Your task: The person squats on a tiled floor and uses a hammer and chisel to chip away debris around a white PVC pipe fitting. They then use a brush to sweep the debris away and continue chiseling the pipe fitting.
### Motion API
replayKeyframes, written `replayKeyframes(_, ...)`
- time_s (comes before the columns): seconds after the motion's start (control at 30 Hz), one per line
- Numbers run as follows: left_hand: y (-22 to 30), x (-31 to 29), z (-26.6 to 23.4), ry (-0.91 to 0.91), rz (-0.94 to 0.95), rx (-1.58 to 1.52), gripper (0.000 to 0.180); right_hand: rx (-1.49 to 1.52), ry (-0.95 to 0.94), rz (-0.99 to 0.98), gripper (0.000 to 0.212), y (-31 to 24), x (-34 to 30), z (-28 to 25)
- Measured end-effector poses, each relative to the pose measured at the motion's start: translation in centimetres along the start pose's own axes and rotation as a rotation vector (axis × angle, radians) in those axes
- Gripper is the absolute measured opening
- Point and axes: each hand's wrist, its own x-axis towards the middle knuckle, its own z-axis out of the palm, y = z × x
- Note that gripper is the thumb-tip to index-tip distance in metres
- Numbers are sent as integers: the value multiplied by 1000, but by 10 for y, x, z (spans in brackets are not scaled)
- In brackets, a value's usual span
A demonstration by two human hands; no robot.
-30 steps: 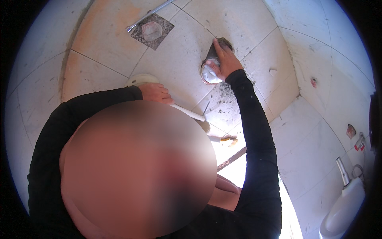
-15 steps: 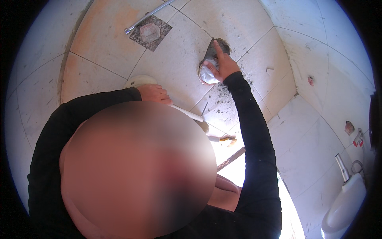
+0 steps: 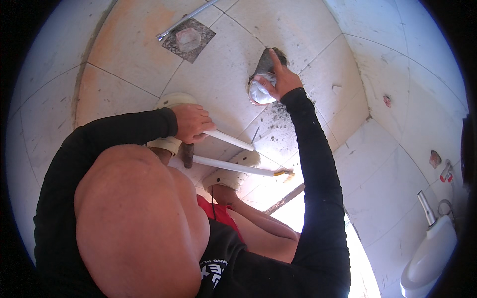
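Note:
My left hand (image 3: 193, 122) is closed around one end of a slim white rod (image 3: 232, 141), which slants down to the right over the tiles. Just below it lies a hammer (image 3: 233, 166) with a white handle and a dark, rusty head. My right hand (image 3: 284, 82) reaches to an opening in the floor (image 3: 266, 62), index finger stretched along its dark far part and thumb spread apart. Beside the thumb, crumpled clear plastic (image 3: 261, 93) fills a round pipe mouth. Nothing shows in the right hand's grasp, though its other fingers are partly hidden.
Dark crumbs (image 3: 280, 119) are scattered near the opening. A square floor cutout (image 3: 189, 39) holds a pale chunk, with a metal tube (image 3: 186, 20) alongside. Cream clogs (image 3: 243, 161) are on my feet. A white basin (image 3: 430, 253) stands at the right wall.
My right hand has shifted very slightly right, still at the opening. My left hand stays on the rod. The hammer head and my feet, covered by a blurred patch before, now show.

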Motion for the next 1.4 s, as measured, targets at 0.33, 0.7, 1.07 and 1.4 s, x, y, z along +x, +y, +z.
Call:
replayKeyframes(0.33,3,3,-8,5,23,17,28,-118,-146,115,97,-24,7,-1)
replayKeyframes(0.7,3,3,-6,-24,9,30,28,-173,25,27,104,-23,2,0)
replayKeyframes(1.07,4,3,-9,11,4,28,28,-152,-162,108,100,-18,-6,-2)
replayKeyframes(1.4,3,2,-7,7,22,36,28,-166,-53,49,93,-16,-6,11)
